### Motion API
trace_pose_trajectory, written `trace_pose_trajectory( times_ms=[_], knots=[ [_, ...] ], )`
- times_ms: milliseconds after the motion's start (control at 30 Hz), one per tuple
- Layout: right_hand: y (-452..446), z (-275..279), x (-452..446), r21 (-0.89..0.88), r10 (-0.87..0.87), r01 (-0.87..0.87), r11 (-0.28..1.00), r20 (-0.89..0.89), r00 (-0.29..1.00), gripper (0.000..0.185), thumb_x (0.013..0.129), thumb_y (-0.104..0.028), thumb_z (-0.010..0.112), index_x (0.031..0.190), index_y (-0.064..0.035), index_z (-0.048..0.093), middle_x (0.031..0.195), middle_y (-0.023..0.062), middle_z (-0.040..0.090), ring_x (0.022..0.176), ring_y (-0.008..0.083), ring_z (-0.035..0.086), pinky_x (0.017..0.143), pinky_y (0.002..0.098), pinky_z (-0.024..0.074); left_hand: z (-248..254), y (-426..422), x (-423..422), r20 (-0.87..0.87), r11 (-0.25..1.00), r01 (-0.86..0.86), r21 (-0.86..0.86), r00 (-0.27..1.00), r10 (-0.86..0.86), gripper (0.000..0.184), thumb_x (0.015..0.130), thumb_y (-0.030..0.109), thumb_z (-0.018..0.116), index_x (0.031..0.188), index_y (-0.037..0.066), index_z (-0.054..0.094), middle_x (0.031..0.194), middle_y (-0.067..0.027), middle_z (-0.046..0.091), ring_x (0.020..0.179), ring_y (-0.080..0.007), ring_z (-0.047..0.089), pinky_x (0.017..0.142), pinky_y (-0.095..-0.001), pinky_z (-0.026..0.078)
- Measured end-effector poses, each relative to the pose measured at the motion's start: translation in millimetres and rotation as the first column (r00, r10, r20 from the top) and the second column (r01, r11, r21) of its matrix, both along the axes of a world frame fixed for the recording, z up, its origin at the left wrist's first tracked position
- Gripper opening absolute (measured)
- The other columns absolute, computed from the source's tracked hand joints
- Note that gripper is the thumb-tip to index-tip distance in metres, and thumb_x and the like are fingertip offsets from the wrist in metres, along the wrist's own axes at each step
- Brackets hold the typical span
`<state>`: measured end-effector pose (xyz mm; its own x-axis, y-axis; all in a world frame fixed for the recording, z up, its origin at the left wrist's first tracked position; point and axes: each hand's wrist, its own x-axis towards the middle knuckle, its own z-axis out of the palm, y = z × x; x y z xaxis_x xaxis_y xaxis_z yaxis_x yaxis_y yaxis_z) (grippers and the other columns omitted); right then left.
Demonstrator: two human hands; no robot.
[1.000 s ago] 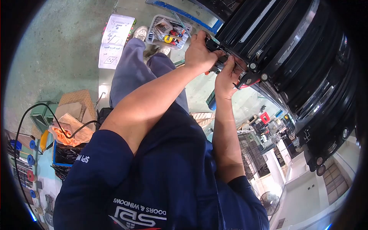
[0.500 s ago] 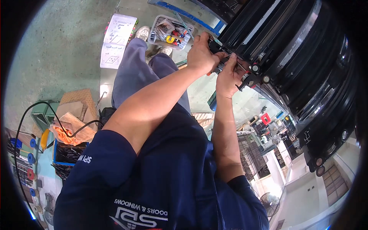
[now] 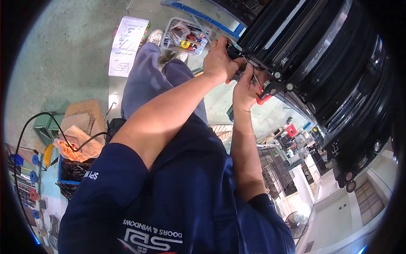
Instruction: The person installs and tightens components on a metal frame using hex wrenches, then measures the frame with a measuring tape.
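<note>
My left hand is closed around a small black fitting at the end of a stack of long black profiles. Just right of it, my right hand pinches a red-handled tool with a thin metal shaft, its tip among the fittings. The tool's exact kind is partly hidden by my fingers. Small round rollers stick out of the profile ends beside my right hand. A bit of orange-red shows under my left hand; I cannot make out what it belongs to.
A clear plastic bin of tools, with a yellow item in it, stands on the floor by my shoes. An instruction sheet lies left of my legs. Cardboard, a green crate and a black cable are at lower left.
My right hand has shifted slightly left and down, and more of the red handle now shows beside it. My left hand stays on the black fitting.
</note>
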<state>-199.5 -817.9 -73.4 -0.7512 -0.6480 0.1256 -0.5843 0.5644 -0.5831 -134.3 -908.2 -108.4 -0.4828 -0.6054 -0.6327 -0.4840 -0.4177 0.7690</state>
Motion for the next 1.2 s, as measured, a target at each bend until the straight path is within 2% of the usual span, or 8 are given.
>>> trace_pose_trajectory(
  times_ms=[233, 567, 633, 833, 933, 1033, 1133, 1200],
  knots=[
    [-12, 16, 11, 0.009, -0.257, 0.258, 0.966, 0.135, 0.957, 0.024, 0.098, -0.019, 0.065, 0.085, -0.0016, 0.056, 0.076, 0.0047, 0.063, 0.069, 0.0144, 0.059, 0.062, 0.0306, 0.0464, 1, -1, 0, -0.014, 1.000, 0.010, -0.006, 1.000, -0.010, 0.064, 0.070, 0.029, 0.088, 0.119, 0.009, 0.050, 0.116, -0.0181, 0.055, 0.104, -0.0397, 0.064, 0.085, -0.0484, 0.052],
    [-5, 29, 23, 0.004, -0.271, 0.279, 0.960, 0.248, 0.930, 0.015, 0.101, -0.012, 0.060, 0.092, -0.0007, 0.055, 0.079, 0.0071, 0.063, 0.066, 0.0101, 0.059, 0.060, 0.0241, 0.0477, -5, 0, 1, -0.030, 0.999, 0.031, -0.019, 0.999, -0.031, 0.068, 0.070, 0.033, 0.088, 0.121, 0.009, 0.050, 0.116, -0.0181, 0.056, 0.104, -0.0396, 0.064, 0.086, -0.0472, 0.051],
    [9, 36, 24, -0.067, -0.363, 0.436, 0.898, 0.449, 0.816, 0.007, 0.096, -0.003, 0.062, 0.101, 0.0014, 0.061, 0.086, 0.0051, 0.063, 0.078, 0.0117, 0.061, 0.068, 0.0253, 0.0490, -11, 4, -1, -0.019, 0.999, 0.033, -0.019, 0.999, -0.033, 0.070, 0.070, 0.036, 0.088, 0.122, 0.009, 0.050, 0.117, -0.0181, 0.057, 0.103, -0.0390, 0.065, 0.087, -0.0460, 0.051],
    [69, 67, 25, 0.056, -0.285, 0.288, 0.956, 0.419, 0.862, 0.021, 0.105, -0.012, 0.047, 0.105, 0.0043, 0.061, 0.095, 0.0119, 0.064, 0.082, 0.0164, 0.061, 0.083, 0.0305, 0.0497, -25, 9, -6, -0.056, 0.999, 0.007, 0.049, 0.998, -0.004, 0.070, 0.070, 0.039, 0.088, 0.121, 0.007, 0.051, 0.118, -0.0192, 0.058, 0.105, -0.0370, 0.064, 0.090, -0.0439, 0.051],
    [88, 70, 23, 0.281, -0.010, 0.015, 0.959, -0.017, 1.000, 0.022, 0.104, -0.013, 0.048, 0.103, 0.0023, 0.064, 0.099, 0.0138, 0.065, 0.086, 0.0206, 0.062, 0.085, 0.0329, 0.0487, -29, 8, -6, -0.093, 1.000, -0.011, -0.006, 0.996, 0.010, 0.068, 0.071, 0.035, 0.089, 0.120, 0.006, 0.051, 0.116, -0.0188, 0.059, 0.104, -0.0348, 0.064, 0.089, -0.0429, 0.052],
    [90, 56, 23, 0.132, -0.169, 0.140, 0.981, 0.250, 0.953, 0.018, 0.101, -0.009, 0.052, 0.108, 0.0003, 0.065, 0.102, 0.0152, 0.066, 0.095, 0.0298, 0.061, 0.086, 0.0385, 0.0484, -17, 2, -4, -0.135, 0.993, -0.040, 0.110, 0.989, 0.055, 0.062, 0.073, 0.027, 0.089, 0.116, 0.003, 0.052, 0.111, -0.0185, 0.065, 0.095, -0.0309, 0.069, 0.086, -0.0393, 0.053],
    [64, 52, 12, 0.219, 0.140, -0.104, 0.970, -0.153, 0.978, 0.027, 0.087, 0.000, 0.062, 0.113, -0.0077, 0.067, 0.103, 0.0134, 0.069, 0.095, 0.0355, 0.059, 0.092, 0.0436, 0.0448, -16, -2, -2, -0.143, 0.999, -0.027, -0.031, 0.989, 0.022, 0.054, 0.076, 0.022, 0.085, 0.113, 0.000, 0.053, 0.100, -0.0167, 0.072, 0.095, -0.0286, 0.071, 0.085, -0.0371, 0.053],
    [40, 56, 5, 0.227, 0.213, -0.161, 0.961, -0.228, 0.950, 0.030, 0.086, 0.000, 0.063, 0.115, -0.0080, 0.067, 0.104, 0.0133, 0.069, 0.093, 0.0358, 0.059, 0.090, 0.0438, 0.0457, -43, -2, -9, -0.126, 0.995, -0.017, -0.094, 0.992, 0.005, 0.063, 0.074, 0.027, 0.088, 0.116, 0.000, 0.051, 0.104, -0.0163, 0.071, 0.091, -0.0257, 0.069, 0.081, -0.0355, 0.054]
  ],
)
